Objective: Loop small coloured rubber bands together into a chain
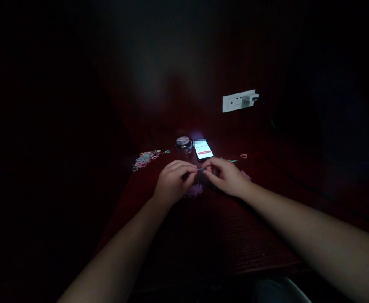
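My left hand [176,178] and my right hand [224,174] meet over the middle of the dark red table [203,235]. Both pinch a small pale purple elastic band [200,169], one end in each hand, with a short span showing between the fingertips. Just below the hands lies a loose heap of purple elastic bands [194,190]. More purple bands [246,175] show beside my right wrist, partly covered by it. To the left, a mixed-colour pile of elastic bands [146,159] is spread near the table's edge.
Behind my hands stand a small lidded clear jar [184,146] and a phone [203,150] with its screen lit. A pink band [243,155] lies farther right. On the wall is a white socket plate [231,103] with a plugged-in charger [250,98]; a dark cable hangs from it.
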Motion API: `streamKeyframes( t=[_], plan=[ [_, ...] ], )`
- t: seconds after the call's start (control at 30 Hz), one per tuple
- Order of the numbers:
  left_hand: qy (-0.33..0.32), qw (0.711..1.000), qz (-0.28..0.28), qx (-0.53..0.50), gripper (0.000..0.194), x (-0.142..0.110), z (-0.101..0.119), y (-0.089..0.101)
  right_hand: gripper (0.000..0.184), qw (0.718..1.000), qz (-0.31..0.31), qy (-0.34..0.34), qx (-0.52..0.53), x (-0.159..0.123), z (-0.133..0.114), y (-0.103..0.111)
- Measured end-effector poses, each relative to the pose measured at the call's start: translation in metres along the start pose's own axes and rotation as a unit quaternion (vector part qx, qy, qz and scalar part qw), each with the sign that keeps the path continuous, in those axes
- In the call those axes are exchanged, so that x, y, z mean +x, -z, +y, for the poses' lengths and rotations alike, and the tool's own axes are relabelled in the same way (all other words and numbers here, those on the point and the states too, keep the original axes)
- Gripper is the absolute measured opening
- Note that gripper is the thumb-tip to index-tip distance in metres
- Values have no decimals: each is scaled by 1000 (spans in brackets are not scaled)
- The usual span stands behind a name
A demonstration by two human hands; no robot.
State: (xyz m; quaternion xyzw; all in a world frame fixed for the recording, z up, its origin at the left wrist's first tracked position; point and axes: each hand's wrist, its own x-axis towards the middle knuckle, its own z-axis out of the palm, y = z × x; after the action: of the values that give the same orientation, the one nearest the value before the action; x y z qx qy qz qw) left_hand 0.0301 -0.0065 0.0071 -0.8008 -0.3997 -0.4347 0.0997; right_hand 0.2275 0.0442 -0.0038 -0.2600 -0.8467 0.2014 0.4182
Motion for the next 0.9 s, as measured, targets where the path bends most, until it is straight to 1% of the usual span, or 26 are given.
streamKeyframes(
  t=[0.1,0.33,0.43,0.57,0.9],
  plan=[
    [3,1000,-8,-1,9,1,3,1,7,1000,1,11,1,-1,-2,0],
    [16,999,-29,-12,9,1,6,3,10,1000,4,8,6,-1,-4,1],
    [32,999,-28,-1,6,0,7,2,10,1000,3,5,16,-1,-5,3],
    [34,999,-37,14,4,-1,7,2,10,1000,-5,7,16,-3,-5,3],
    [57,998,-39,1,5,-2,7,-1,8,1000,-9,10,23,-5,-4,2]
  ],
)
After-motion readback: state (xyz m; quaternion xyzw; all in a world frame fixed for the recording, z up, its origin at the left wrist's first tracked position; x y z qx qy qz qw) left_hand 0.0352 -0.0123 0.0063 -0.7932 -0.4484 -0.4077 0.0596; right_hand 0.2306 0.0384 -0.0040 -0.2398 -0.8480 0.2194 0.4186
